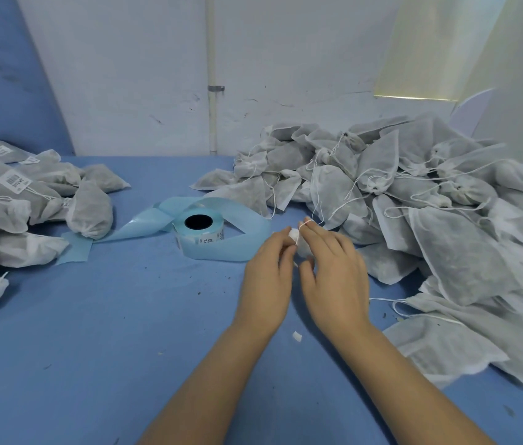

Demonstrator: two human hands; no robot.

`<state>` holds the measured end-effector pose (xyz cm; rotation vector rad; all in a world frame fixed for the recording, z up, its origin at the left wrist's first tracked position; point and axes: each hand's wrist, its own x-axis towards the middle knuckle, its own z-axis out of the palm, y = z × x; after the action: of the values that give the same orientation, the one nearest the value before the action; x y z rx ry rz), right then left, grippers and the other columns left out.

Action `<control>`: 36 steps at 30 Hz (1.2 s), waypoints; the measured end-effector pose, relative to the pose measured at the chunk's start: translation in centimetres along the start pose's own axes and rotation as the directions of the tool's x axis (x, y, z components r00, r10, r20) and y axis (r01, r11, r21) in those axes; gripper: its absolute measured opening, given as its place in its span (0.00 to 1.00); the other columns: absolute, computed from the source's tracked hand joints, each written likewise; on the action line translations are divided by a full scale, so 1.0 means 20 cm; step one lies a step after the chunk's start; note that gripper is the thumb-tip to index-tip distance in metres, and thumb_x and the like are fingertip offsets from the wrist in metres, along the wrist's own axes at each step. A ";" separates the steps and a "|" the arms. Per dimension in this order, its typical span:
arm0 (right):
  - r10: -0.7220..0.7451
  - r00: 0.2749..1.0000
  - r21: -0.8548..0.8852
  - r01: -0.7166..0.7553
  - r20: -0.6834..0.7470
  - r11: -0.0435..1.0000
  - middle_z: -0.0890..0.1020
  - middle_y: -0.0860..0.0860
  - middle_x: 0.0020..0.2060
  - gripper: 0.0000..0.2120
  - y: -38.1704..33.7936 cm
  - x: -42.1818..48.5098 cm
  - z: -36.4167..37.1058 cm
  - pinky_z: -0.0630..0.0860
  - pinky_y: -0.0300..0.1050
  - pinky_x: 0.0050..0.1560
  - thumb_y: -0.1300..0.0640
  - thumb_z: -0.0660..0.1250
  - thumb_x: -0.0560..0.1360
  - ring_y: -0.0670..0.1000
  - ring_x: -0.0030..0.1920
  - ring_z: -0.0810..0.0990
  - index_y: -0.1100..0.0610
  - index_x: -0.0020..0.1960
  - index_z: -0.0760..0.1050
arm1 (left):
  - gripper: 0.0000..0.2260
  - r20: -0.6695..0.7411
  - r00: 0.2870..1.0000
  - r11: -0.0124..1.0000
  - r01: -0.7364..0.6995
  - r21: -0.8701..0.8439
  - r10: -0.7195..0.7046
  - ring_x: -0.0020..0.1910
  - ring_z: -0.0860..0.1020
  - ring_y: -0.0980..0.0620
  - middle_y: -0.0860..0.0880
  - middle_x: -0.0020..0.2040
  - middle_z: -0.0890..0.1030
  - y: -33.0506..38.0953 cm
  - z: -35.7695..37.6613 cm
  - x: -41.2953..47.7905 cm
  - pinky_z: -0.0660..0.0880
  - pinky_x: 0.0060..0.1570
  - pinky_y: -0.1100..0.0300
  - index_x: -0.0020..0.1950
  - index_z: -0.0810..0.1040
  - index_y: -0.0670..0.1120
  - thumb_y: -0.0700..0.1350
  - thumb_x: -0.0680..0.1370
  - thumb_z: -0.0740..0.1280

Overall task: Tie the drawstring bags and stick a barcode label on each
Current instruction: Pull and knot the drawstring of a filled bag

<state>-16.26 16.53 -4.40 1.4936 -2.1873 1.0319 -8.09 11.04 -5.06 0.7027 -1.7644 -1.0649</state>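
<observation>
A small labelled pile (29,194) sits left, most bags (414,194) wait right; the left hand (266,271) grips one bag (302,247) while the right hand (337,271) pinches its string (307,221), seemingly mid-tie.

label roll (199,231) lies on the table (109,332) between two bag piles (414,203).

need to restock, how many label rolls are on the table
1. The label roll sits between the left bag pile and the right bag pile, its blue backing strip looped around it. Another could be hidden under the piles.
</observation>
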 end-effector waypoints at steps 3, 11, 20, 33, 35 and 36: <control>0.010 0.999 0.062 -0.007 -0.053 0.998 0.76 0.45 0.66 0.22 0.01 0.00 0.01 0.67 0.47 0.59 0.67 0.64 0.72 0.53 0.61 0.72 0.55 0.64 0.76 | 0.05 0.024 0.994 0.992 0.105 -0.076 -0.103 0.45 0.81 0.60 0.51 0.50 0.83 0.01 0.01 -0.01 0.76 0.52 0.62 0.50 0.76 0.46 0.39 0.81 0.61; 0.123 0.991 0.397 -0.093 -0.051 0.913 0.80 0.39 0.47 0.13 0.05 0.01 0.04 0.65 0.27 0.54 0.63 0.66 0.76 0.47 0.54 0.76 0.52 0.56 0.81 | 0.06 0.056 0.982 0.983 0.183 -0.030 -0.181 0.43 0.79 0.49 0.49 0.40 0.80 -0.01 0.03 -0.04 0.76 0.50 0.50 0.46 0.73 0.47 0.43 0.81 0.59; 0.412 0.895 0.747 -0.389 0.169 0.540 0.85 0.40 0.39 0.08 0.06 0.04 0.05 0.78 0.38 0.48 0.62 0.71 0.73 0.42 0.43 0.84 0.50 0.43 0.84 | 0.07 0.065 0.973 0.976 0.219 0.012 -0.219 0.38 0.78 0.47 0.47 0.39 0.81 0.01 0.02 -0.04 0.73 0.45 0.51 0.44 0.69 0.50 0.45 0.82 0.57; 0.190 0.963 0.524 -0.264 0.191 0.810 0.85 0.43 0.38 0.05 0.02 0.03 0.04 0.75 0.41 0.51 0.57 0.72 0.72 0.48 0.50 0.80 0.49 0.41 0.85 | 0.06 -0.114 0.983 0.990 0.140 -0.017 -0.141 0.30 0.79 0.55 0.52 0.32 0.80 -0.02 -0.02 -0.03 0.71 0.36 0.67 0.46 0.71 0.53 0.46 0.82 0.58; 0.160 0.979 0.443 -0.200 0.127 0.874 0.84 0.42 0.37 0.04 0.02 0.03 0.04 0.73 0.43 0.52 0.57 0.72 0.72 0.49 0.51 0.77 0.51 0.40 0.85 | 0.05 -0.116 0.983 0.988 0.137 -0.067 -0.145 0.28 0.76 0.58 0.52 0.33 0.81 -0.02 -0.01 -0.03 0.70 0.34 0.69 0.47 0.73 0.49 0.45 0.82 0.60; 0.157 0.982 0.417 -0.185 0.102 0.890 0.82 0.42 0.37 0.04 0.01 0.03 0.04 0.72 0.42 0.50 0.57 0.72 0.72 0.48 0.50 0.76 0.52 0.39 0.84 | 0.05 -0.113 0.981 0.985 0.144 -0.100 -0.155 0.29 0.76 0.58 0.54 0.37 0.82 -0.02 -0.01 -0.03 0.72 0.36 0.66 0.47 0.74 0.49 0.44 0.81 0.60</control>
<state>-16.52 15.67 -4.72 1.5384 -2.2721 1.6289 -7.67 11.33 -5.64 0.8360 -1.5694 -1.1712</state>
